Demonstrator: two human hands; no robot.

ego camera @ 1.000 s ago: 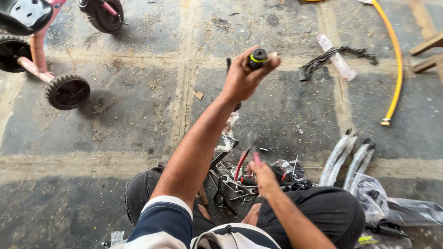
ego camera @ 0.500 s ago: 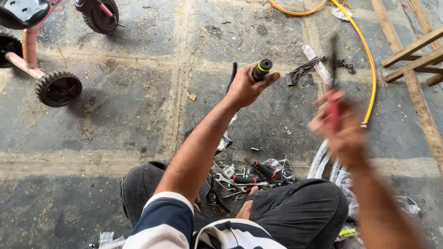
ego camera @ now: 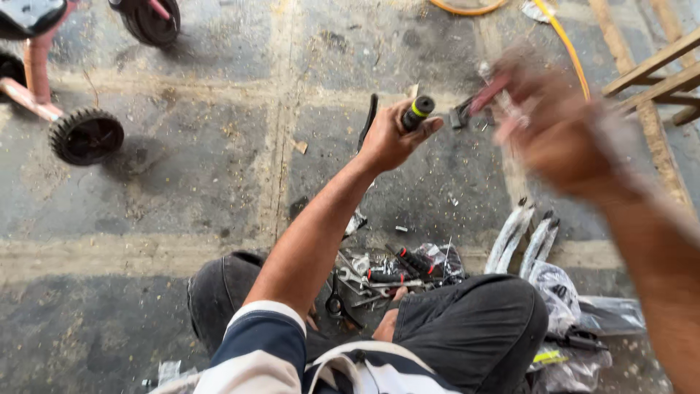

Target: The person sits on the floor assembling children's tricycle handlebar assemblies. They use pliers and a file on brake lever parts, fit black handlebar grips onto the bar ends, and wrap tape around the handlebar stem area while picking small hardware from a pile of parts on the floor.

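Note:
My left hand [ego camera: 390, 137] is raised over the concrete floor and grips a black handlebar grip [ego camera: 418, 111] with a yellow-green ring near its end. My right hand [ego camera: 561, 131] is lifted close to the camera and blurred; it holds a red-handled tool [ego camera: 477, 104] whose dark tip points toward the grip. Between my crossed legs lies a heap of metal tools and parts [ego camera: 390, 273], including black and red grips.
A pink child's bike with black training wheels [ego camera: 86, 135] stands at the far left. Silver mudguards [ego camera: 525, 237] and plastic bags [ego camera: 565, 292] lie to my right. A yellow hose [ego camera: 569, 47] and a wooden frame [ego camera: 656, 69] sit at the top right.
My right hand rose from the tool heap with the red-handled tool and swung up toward the grip. My left hand kept the grip raised.

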